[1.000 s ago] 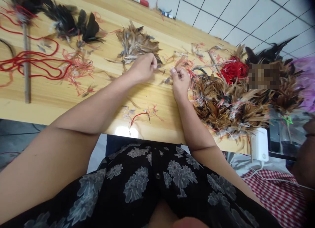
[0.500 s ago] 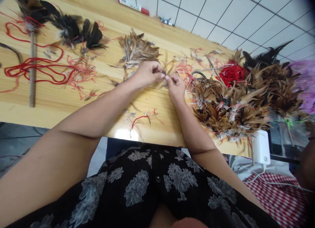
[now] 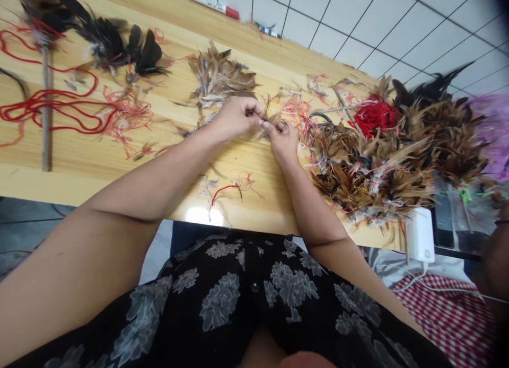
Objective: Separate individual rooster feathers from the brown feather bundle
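My left hand [image 3: 242,115] and my right hand [image 3: 281,137] meet over the table, their thumbs and fingertips pinched together. Between them is a small, thin brown feather [image 3: 273,115], partly hidden by the fingers and a little blurred. Just beyond my left hand lies a loose pile of brown-grey feathers [image 3: 222,73]. To the right of my right hand spreads a large heap of brown feather bunches [image 3: 358,172], with white and pink fluff at their bases.
A stick with dark feathers [image 3: 46,113] and looped red cord [image 3: 75,125] lie at the left. Black feathers [image 3: 113,42] rest near them. A red yarn bundle [image 3: 376,115] tops the right heap. A white charger [image 3: 421,235] sits at the table edge. A marker [image 3: 212,5] lies at the back.
The view has shifted slightly, so things at the left appear further left. My hands stay pinched together in nearly the same place, with small finger movements.
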Tool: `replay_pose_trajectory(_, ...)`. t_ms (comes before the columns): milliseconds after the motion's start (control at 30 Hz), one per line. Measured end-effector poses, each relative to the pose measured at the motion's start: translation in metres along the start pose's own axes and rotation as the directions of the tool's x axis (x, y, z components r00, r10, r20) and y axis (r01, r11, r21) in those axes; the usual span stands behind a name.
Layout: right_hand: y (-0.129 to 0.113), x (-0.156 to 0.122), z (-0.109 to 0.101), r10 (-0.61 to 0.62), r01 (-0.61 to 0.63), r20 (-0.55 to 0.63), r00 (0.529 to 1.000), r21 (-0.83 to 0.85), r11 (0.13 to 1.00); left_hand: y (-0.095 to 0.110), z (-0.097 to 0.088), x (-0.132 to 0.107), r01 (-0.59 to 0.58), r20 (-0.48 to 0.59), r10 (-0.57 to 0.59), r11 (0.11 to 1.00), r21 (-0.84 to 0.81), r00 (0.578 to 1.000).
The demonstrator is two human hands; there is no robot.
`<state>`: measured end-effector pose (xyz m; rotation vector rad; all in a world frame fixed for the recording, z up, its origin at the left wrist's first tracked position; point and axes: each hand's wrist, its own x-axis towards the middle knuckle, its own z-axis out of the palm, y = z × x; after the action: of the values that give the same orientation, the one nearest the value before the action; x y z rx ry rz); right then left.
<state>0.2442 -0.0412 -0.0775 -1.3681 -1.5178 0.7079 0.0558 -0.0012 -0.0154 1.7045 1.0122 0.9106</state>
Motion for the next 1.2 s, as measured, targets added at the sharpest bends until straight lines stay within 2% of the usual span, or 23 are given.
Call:
replay_pose_trajectory(100,-0.008,0.001,-0.005,0.118,-0.118,-0.018,0.993,-0.024,0.993,0.003,0.001,-0.002,0.039,0.003,-0.039,0.998,-0.051,0.999)
replay_pose_trajectory(133,-0.009,0.001,-0.006,0.123,-0.123,-0.008,0.992,-0.032,0.992,0.003,0.001,-0.002,0.053,0.001,-0.053,0.996,-0.071,0.999)
replay_pose_trajectory(333,0.001,0.006,-0.009,0.025,-0.016,0.073,0.997,-0.120,0.993,0.007,0.001,-0.005,0.109,0.066,-0.101,0.985,-0.133,0.993)
replay_pose_trajectory(500,-0.002,-0.002,-0.007,0.026,-0.006,0.073,0.997,-0.268,0.963,0.003,0.003,-0.005,0.091,0.079,-0.089,0.996,-0.017,0.993)
replay_pose_trajectory(733,-0.015,-0.011,-0.001,0.077,-0.072,0.014,0.997,-0.228,0.971,0.001,0.012,-0.010,-0.051,-0.043,0.058,0.986,0.162,0.997)
replay_pose_trajectory(800,-0.013,-0.009,-0.002,0.066,-0.060,0.022,0.998,-0.218,0.974,-0.001,0.011,-0.007,-0.031,-0.050,0.037,0.992,0.122,0.998)
replay_pose_trajectory(967,0.004,0.000,-0.004,0.058,-0.052,0.068,0.996,-0.095,0.994,-0.015,0.006,0.004,0.049,-0.036,-0.054,0.989,-0.138,0.998)
replay_pose_trajectory(1067,0.010,0.002,-0.005,0.079,-0.076,0.085,0.993,-0.044,0.996,-0.019,0.005,0.007,0.048,-0.025,-0.053,0.984,-0.169,0.998)
replay_pose_trajectory(1200,0.006,0.000,-0.008,0.056,-0.047,0.105,0.993,-0.087,0.995,-0.012,0.006,0.004,0.040,0.012,-0.039,0.989,-0.145,0.999)
